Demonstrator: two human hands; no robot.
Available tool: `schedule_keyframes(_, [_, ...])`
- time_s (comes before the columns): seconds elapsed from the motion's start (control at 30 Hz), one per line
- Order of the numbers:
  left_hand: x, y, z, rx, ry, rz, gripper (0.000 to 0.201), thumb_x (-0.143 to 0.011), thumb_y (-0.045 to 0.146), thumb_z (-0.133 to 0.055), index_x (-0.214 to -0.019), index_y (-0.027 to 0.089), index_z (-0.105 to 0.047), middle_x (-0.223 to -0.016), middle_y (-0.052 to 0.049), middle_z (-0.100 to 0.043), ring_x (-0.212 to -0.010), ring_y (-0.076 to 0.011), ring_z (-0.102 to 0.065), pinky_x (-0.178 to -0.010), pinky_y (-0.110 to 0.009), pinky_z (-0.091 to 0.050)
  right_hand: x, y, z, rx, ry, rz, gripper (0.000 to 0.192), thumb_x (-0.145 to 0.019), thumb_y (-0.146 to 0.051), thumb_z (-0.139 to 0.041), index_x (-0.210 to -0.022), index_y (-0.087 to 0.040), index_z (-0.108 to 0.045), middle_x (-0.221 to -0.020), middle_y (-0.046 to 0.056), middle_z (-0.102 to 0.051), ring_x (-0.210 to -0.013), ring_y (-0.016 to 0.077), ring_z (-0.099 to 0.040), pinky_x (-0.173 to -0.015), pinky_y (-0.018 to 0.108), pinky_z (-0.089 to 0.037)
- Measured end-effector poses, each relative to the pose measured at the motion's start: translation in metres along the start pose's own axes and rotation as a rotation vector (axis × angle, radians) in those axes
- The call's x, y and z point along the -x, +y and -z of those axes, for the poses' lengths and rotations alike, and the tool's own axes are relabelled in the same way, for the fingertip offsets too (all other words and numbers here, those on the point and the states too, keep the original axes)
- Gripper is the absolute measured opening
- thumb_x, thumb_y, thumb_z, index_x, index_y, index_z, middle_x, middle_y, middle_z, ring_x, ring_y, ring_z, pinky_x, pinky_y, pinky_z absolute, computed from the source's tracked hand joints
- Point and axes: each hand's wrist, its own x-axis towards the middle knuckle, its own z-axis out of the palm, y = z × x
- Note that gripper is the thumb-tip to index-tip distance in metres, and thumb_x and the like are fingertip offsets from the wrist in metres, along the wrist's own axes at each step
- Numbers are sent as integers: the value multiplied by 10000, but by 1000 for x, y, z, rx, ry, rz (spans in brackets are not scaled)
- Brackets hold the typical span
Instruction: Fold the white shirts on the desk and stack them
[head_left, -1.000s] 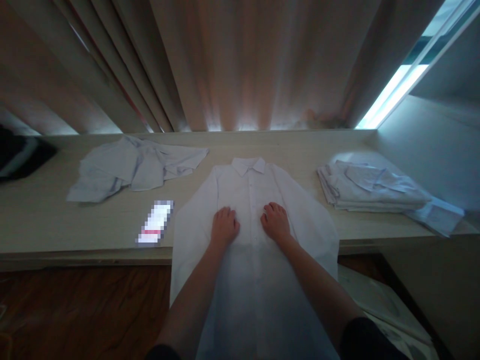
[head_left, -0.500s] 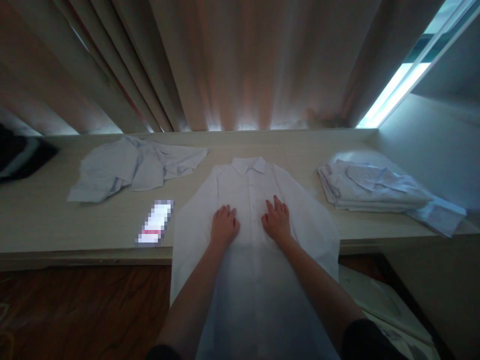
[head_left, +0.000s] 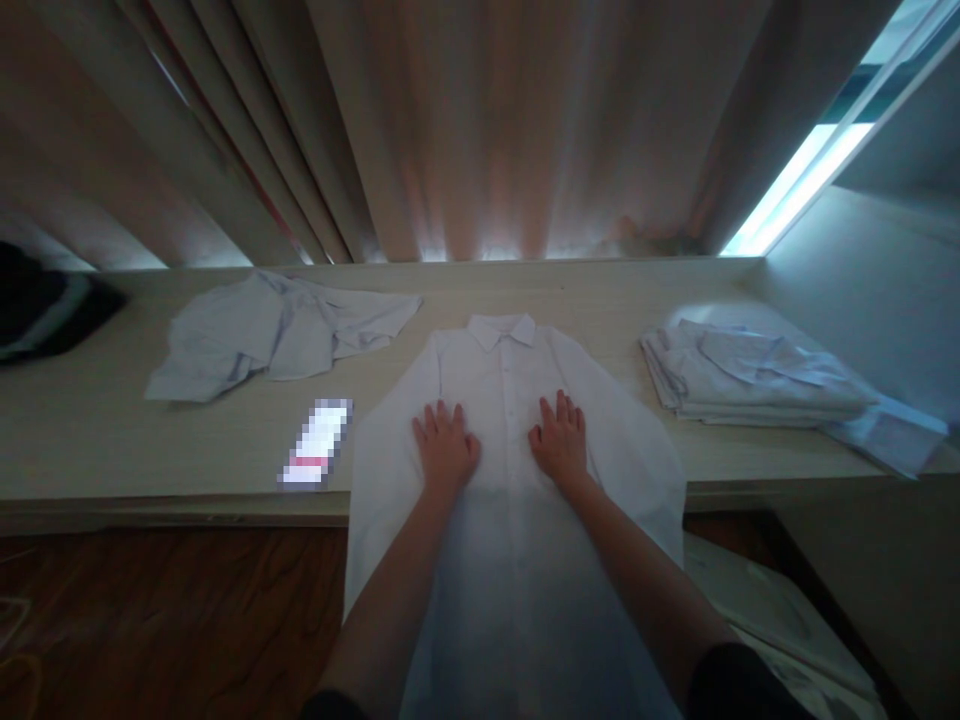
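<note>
A person stands at a long, pale wooden table [head_left: 112,450], seen from their own head looking down. A white collared shirt [head_left: 510,400] lies face up and buttoned at the middle of the table's near edge. Its collar points toward the far edge, and its lower half hangs over the near edge toward the person.

Both bare hands rest palm down on the chest of the shirt, one either side of the button line. The left hand [head_left: 445,448] lies flat with its fingers [head_left: 437,416] stretched out and slightly spread, gripping nothing. The right hand [head_left: 561,440] lies the same way just beside it, fingers [head_left: 561,405] extended and slightly apart, pressing on the cloth without holding it. The two hands are near each other but not touching.

Toward the left end of the table lies a crumpled pale shirt [head_left: 270,335], loosely spread. Between it and the white shirt, near the table's near edge, is a small blurred-out object [head_left: 316,442]; what it is cannot be told. Toward the right end sits a stack of folded pale shirts [head_left: 750,375]. A dark item [head_left: 45,310] lies at the far left end. Closed curtains [head_left: 480,130] hang behind the table's far edge, with a strip of daylight at the upper right. Dark wooden floor [head_left: 165,610] shows below the table's near edge.
</note>
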Motion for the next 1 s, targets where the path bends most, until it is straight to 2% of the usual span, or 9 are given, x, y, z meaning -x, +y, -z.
schedule_keyframes(0.07, [1, 0, -2, -7, -16, 35, 563, -816, 351, -411, -1349, 171, -388, -1435, -173, -375, -1350, -356, -266, -1082, -602, -153, 0, 0, -1, 16, 22, -26, 572, -835, -319, -451, -1370, -134, -372, -1470, 185, -280, -1327, 326, -258, -1056, 500, -144])
schedule_keyframes(0.2, [1, -1, -5, 11, -75, 25, 504, -840, 357, -360, -1296, 169, -459, -1397, -166, -432, -1323, -343, -318, -1076, -587, -184, 0, 1, -4, 7, -37, -31, 473, -869, -322, -393, -1303, -147, -462, -1374, 167, -437, -1280, 306, -334, -1055, 499, -146])
schedule_keyframes(0.33, [1, -1, -5, -5, -33, 16, 536, -838, 364, -371, -1338, 173, -406, -1448, -169, -356, -1350, -355, -262, -1077, -607, -155, 0, 0, -2, 9, 2, -31, 517, -849, -314, -426, -1339, -148, -418, -1450, 179, -321, -1310, 317, -286, -1055, 494, -144])
schedule_keyframes(0.4, [1, -1, -5, 2, -42, 15, 526, -861, 386, -330, -1334, 170, -412, -1431, -175, -381, -1340, -352, -287, -1073, -610, -162, -1, 0, -2, 15, 21, -57, 571, -839, -320, -442, -1376, -141, -364, -1477, 190, -259, -1327, 332, -251, -1056, 502, -135])
schedule_keyframes(0.53, [0, 0, -4, -4, -28, 31, 547, -868, 411, -321, -1353, 168, -383, -1433, -190, -372, -1345, -346, -281, -1073, -606, -167, 0, 0, -3, 7, -33, -66, 506, -867, -331, -397, -1332, -135, -426, -1406, 186, -390, -1300, 318, -309, -1058, 507, -134])
schedule_keyframes(0.6, [0, 0, -4, -16, -8, 32, 567, -854, 381, -357, -1380, 172, -336, -1453, -189, -339, -1355, -339, -265, -1075, -600, -170, 0, 0, -5, 16, -15, -60, 511, -865, -336, -401, -1336, -139, -421, -1416, 180, -379, -1310, 315, -297, -1061, 502, -136])
schedule_keyframes(0.73, [0, -1, -4, -16, -54, 14, 504, -870, 374, -325, -1324, 180, -425, -1406, -171, -419, -1327, -325, -321, -1073, -589, -194, 0, 0, -6, 19, 0, -72, 531, -869, -341, -399, -1359, -133, -391, -1420, 184, -374, -1303, 321, -308, -1058, 504, -141])
schedule_keyframes(0.87, [0, -2, -5, -8, -20, -2, 522, -890, 407, -287, -1351, 185, -388, -1443, -163, -370, -1351, -315, -283, -1083, -585, -173, 0, 1, -6, -7, -17, -71, 496, -917, -344, -313, -1359, -134, -393, -1417, 182, -380, -1304, 306, -311, -1055, 499, -145])
schedule_keyframes(1.0, [-1, -2, -5, 11, -48, -33, 491, -887, 372, -298, -1307, 167, -447, -1399, -167, -430, -1328, -307, -325, -1083, -564, -200, -1, 1, -6, -5, -14, -57, 477, -922, -340, -310, -1340, -139, -421, -1409, 170, -396, -1295, 297, -325, -1053, 483, -157])
